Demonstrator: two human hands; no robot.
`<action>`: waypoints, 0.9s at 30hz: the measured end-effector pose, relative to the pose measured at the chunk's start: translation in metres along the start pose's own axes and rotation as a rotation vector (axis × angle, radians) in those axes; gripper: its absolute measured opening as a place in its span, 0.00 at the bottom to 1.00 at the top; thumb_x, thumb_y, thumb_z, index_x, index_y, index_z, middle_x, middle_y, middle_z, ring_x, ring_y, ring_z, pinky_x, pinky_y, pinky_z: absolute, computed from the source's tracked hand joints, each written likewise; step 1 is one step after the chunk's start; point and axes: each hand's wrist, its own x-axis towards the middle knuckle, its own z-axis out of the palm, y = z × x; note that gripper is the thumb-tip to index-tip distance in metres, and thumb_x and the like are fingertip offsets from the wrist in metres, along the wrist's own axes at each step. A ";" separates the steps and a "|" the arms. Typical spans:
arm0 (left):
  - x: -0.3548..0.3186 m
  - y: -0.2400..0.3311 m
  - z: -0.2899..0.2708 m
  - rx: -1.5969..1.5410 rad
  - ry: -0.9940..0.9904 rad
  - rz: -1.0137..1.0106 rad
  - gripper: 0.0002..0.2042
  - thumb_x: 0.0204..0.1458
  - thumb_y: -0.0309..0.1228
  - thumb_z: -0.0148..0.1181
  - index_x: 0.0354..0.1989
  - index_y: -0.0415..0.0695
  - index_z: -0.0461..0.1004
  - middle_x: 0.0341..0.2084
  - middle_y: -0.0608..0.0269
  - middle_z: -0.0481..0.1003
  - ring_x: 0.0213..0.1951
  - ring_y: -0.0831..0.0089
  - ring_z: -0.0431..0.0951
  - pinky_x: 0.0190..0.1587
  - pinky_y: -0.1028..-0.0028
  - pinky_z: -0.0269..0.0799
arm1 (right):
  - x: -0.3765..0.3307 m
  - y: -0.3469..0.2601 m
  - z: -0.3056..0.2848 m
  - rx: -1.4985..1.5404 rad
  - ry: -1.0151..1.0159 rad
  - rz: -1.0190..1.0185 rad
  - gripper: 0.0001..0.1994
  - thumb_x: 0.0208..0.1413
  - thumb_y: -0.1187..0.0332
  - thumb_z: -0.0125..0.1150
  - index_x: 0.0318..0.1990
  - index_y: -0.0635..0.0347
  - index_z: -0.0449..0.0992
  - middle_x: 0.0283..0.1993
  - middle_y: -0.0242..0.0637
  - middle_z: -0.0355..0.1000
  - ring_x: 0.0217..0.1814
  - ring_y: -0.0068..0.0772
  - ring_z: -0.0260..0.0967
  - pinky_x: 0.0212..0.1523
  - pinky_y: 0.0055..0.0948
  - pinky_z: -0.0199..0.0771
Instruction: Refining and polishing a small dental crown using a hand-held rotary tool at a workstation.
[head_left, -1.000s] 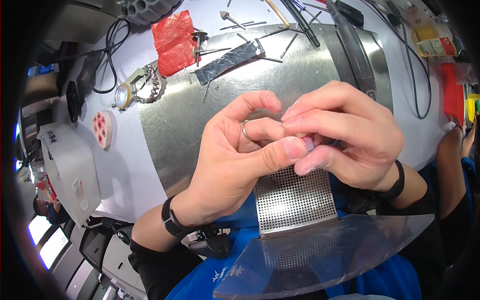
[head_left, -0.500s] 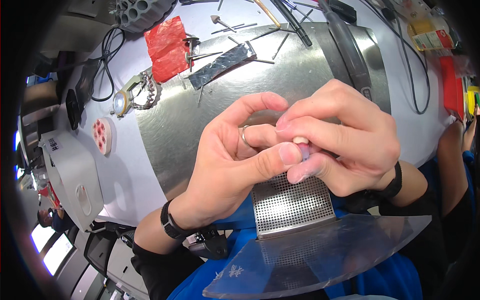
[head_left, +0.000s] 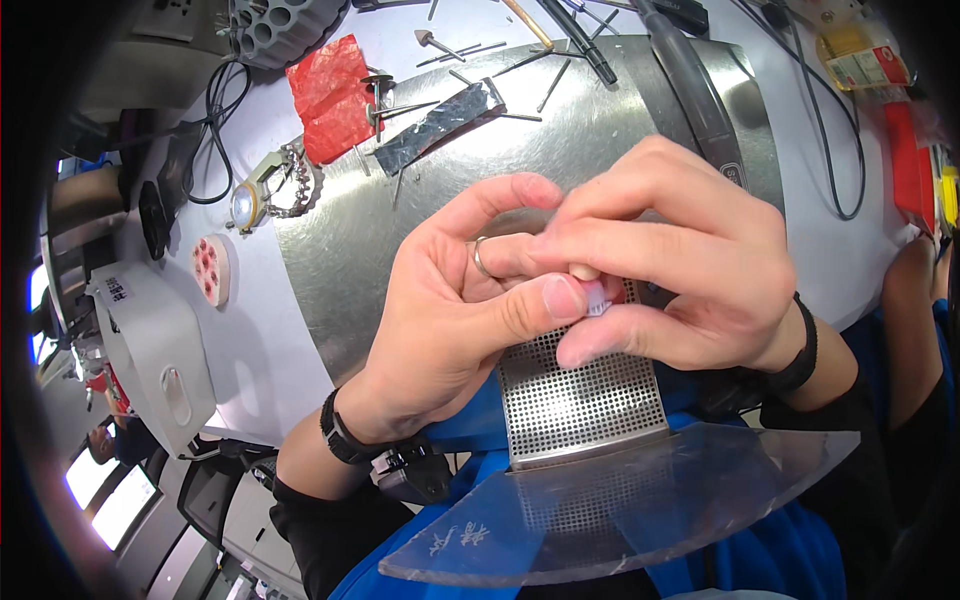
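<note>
The left hand (head_left: 440,290) pinches a small pale piece (head_left: 597,299) over the perforated plate (head_left: 585,405); the right hand (head_left: 705,260) curls beside it, thumb parted from fingers, its grip unclear here; a light, steady pinch suits something this small

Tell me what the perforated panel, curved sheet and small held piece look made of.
Perforated panel: likely bare metal, silvery with bright glare. Curved sheet: probably clear plastic, glossy; blue fabric shows through. Small piece: smooth-looking, purplish, perhaps wax or resin; the fingers hide too much to tell.
</note>
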 end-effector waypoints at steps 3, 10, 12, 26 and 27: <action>0.002 -0.004 0.000 -0.007 0.002 0.058 0.31 0.53 0.27 0.67 0.64 0.42 0.60 0.37 0.56 0.79 0.41 0.70 0.80 0.45 0.73 0.78 | -0.002 -0.002 0.005 0.085 0.009 0.084 0.23 0.41 0.59 0.76 0.41 0.69 0.80 0.38 0.41 0.77 0.30 0.27 0.69 0.27 0.21 0.69; 0.001 -0.002 -0.002 -0.070 -0.034 0.053 0.30 0.55 0.22 0.64 0.65 0.38 0.57 0.40 0.52 0.79 0.44 0.69 0.80 0.48 0.72 0.77 | -0.004 -0.002 0.008 0.130 0.039 0.124 0.23 0.42 0.59 0.75 0.41 0.69 0.80 0.36 0.41 0.77 0.27 0.26 0.68 0.27 0.22 0.68; 0.000 -0.002 -0.005 -0.123 -0.065 0.050 0.29 0.56 0.18 0.62 0.64 0.35 0.56 0.42 0.48 0.79 0.47 0.67 0.80 0.51 0.70 0.77 | -0.003 0.000 0.008 0.089 0.024 0.082 0.22 0.43 0.60 0.75 0.41 0.69 0.80 0.35 0.41 0.77 0.26 0.26 0.68 0.27 0.22 0.68; 0.000 -0.006 -0.004 -0.089 -0.052 0.099 0.26 0.56 0.17 0.61 0.61 0.36 0.57 0.42 0.53 0.79 0.48 0.68 0.80 0.51 0.70 0.78 | 0.002 0.003 -0.003 0.066 -0.014 0.037 0.22 0.43 0.61 0.75 0.41 0.69 0.80 0.38 0.45 0.78 0.31 0.29 0.72 0.28 0.22 0.72; -0.001 -0.005 -0.002 -0.088 -0.051 0.102 0.26 0.56 0.17 0.61 0.61 0.36 0.57 0.42 0.53 0.79 0.48 0.68 0.80 0.51 0.70 0.78 | 0.002 0.003 -0.002 0.067 -0.016 0.034 0.22 0.43 0.61 0.75 0.41 0.69 0.80 0.38 0.45 0.78 0.31 0.29 0.72 0.28 0.22 0.72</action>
